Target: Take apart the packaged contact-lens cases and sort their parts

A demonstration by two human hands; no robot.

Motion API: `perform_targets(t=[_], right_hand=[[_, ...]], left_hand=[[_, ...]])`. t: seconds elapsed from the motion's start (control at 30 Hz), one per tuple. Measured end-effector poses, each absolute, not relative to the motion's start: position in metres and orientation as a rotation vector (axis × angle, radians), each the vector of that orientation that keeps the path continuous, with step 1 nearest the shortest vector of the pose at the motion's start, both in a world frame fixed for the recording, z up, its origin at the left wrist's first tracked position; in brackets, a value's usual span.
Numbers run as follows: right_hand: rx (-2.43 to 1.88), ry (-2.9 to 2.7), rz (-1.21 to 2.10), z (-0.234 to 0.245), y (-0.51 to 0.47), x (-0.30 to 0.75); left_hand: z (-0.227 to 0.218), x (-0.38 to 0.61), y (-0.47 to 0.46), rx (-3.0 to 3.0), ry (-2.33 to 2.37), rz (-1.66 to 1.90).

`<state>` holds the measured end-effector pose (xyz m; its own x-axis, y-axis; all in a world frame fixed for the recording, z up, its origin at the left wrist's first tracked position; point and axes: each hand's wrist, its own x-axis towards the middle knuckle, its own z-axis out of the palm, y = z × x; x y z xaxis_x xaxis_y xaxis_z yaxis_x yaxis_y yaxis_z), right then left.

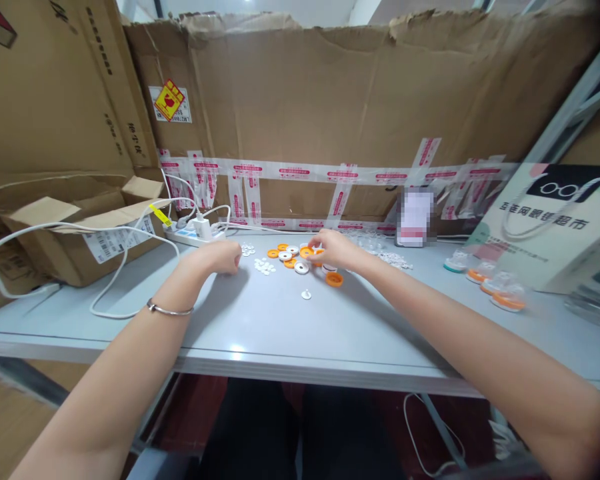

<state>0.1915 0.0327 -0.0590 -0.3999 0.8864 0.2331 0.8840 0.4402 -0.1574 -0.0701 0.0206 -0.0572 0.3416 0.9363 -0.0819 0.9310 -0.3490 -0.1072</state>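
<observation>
My left hand [223, 257] rests on the grey table [260, 333] with its fingers curled in, beside a scatter of small white discs [264, 266]; what is inside the fist is hidden. My right hand [331, 248] reaches into a cluster of orange and white rings [291, 257], its fingers pinched on an orange ring [318, 253]. One orange ring [334, 279] lies just in front of that hand. A single small white piece [306, 294] sits alone nearer to me.
A taped cardboard wall [330, 120] backs the table. An open cardboard box [75, 227] and a white power strip [195, 233] with cables stand at left. Stacked orange-and-clear cases [500, 290] and a paper bag [545, 227] stand at right.
</observation>
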Motion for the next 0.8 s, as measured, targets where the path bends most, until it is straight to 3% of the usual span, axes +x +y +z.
perform_targets(t=[0.3, 0.47, 0.63, 0.8], right_hand=[[-1.552, -2.48, 0.192, -0.058, 0.049, 0.169], [-1.528, -2.353, 0.193, -0.053, 0.039, 0.181], [-1.431, -2.174, 0.234, -0.043, 0.015, 0.218], [-1.621, -1.841, 0.141, -0.027, -0.01, 0.297]], left_hand=[[-0.055, -0.071, 0.018, -2.565, -1.761, 0.181], [-0.053, -0.054, 0.011, -2.557, -1.654, -0.062], [-0.067, -0.007, -0.012, -2.986, -0.932, -0.651], [-0.083, 0.01, -0.022, -3.183, -0.639, -0.513]])
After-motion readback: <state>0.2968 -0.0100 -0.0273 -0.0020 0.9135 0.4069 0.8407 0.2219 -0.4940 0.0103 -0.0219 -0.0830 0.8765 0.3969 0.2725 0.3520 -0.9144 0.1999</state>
